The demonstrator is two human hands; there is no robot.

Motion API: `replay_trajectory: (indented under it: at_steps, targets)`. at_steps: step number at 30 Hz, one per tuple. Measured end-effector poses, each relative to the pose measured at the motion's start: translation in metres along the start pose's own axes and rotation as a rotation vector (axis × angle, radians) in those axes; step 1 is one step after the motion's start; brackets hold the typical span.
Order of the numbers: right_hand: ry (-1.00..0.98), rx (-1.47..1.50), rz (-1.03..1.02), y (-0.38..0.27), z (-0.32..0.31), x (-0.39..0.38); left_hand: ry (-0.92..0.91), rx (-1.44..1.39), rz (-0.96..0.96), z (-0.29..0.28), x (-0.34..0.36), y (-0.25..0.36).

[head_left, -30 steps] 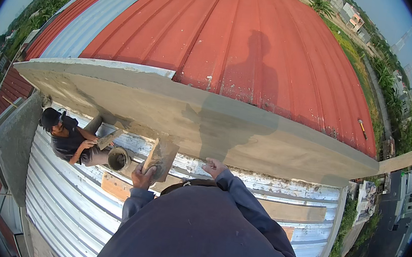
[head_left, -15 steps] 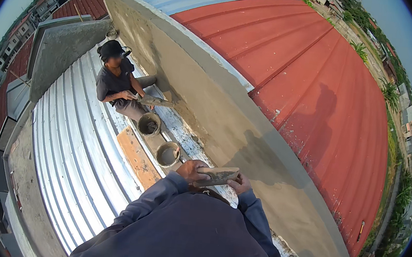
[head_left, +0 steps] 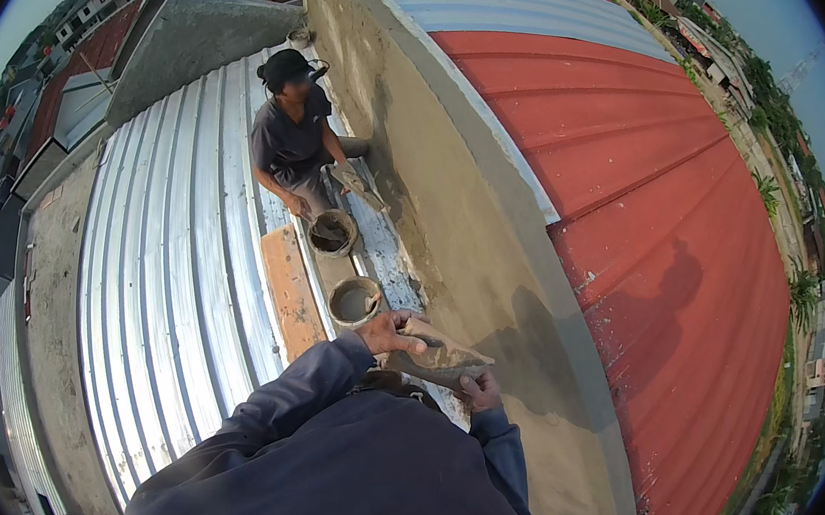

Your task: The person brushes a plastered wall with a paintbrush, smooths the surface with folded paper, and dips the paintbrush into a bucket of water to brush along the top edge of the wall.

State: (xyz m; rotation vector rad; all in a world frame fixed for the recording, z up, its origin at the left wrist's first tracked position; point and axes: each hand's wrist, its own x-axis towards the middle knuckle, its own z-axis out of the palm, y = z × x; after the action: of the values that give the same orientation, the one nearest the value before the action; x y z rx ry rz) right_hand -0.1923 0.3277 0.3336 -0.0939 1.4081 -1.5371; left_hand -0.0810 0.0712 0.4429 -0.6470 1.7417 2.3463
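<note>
Both of my hands hold a grey-brown, mortar-coloured piece (head_left: 437, 359) in front of my body; it looks like a folded sheet, but its exact kind I cannot make out. My left hand (head_left: 390, 334) closes round its left end with the thumb on top. At the lower right edge my right hand (head_left: 481, 389) pinches it between thumb and fingers. Just beyond my left hand stands a bucket (head_left: 355, 300) of grey liquid, with a small object at its right rim. Farther off is a second bucket (head_left: 332, 234) with dark grey mortar in it.
A plastered wall (head_left: 469, 193) runs diagonally on my right, with red metal roofing (head_left: 640, 201) beyond. A co-worker (head_left: 290, 134) sits by it, one hand holding a mortar-covered board (head_left: 357, 187). An orange-brown plank (head_left: 291, 285) lies on the silver corrugated roof (head_left: 166, 262).
The piece between my hands now looks opened wider, and my right hand has shifted down its edge. The co-worker's one hand has moved down to the far bucket. My view has turned.
</note>
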Motion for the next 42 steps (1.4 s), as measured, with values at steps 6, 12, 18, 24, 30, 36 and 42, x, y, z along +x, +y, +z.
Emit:
replay_trajectory:
  at_steps: [6,12,18,24,30,36,42]
  targets:
    - [-0.014,0.104,0.149,0.004,-0.003,0.0,-0.016,0.091,-0.01,-0.011,-0.004,-0.041]
    - [0.04,0.105,0.142,0.001,0.013,0.001,0.012,-0.125,-0.049,-0.004,-0.02,-0.038]
    - [0.152,-0.254,0.171,0.049,-0.013,0.02,0.398,-0.088,-0.021,-0.033,-0.028,-0.081]
    - [0.375,-0.24,0.441,0.124,-0.079,0.0,0.798,0.06,0.068,-0.073,-0.051,-0.125]
    - [0.139,-0.624,0.43,0.189,-0.143,-0.021,1.13,0.151,-0.026,-0.103,-0.094,-0.205]
    - [0.281,-0.286,0.426,0.156,-0.103,-0.023,1.373,0.111,-0.155,-0.101,-0.141,-0.252]
    - [0.418,-0.187,0.463,0.127,-0.088,-0.014,1.472,0.133,-0.187,-0.096,-0.163,-0.267]
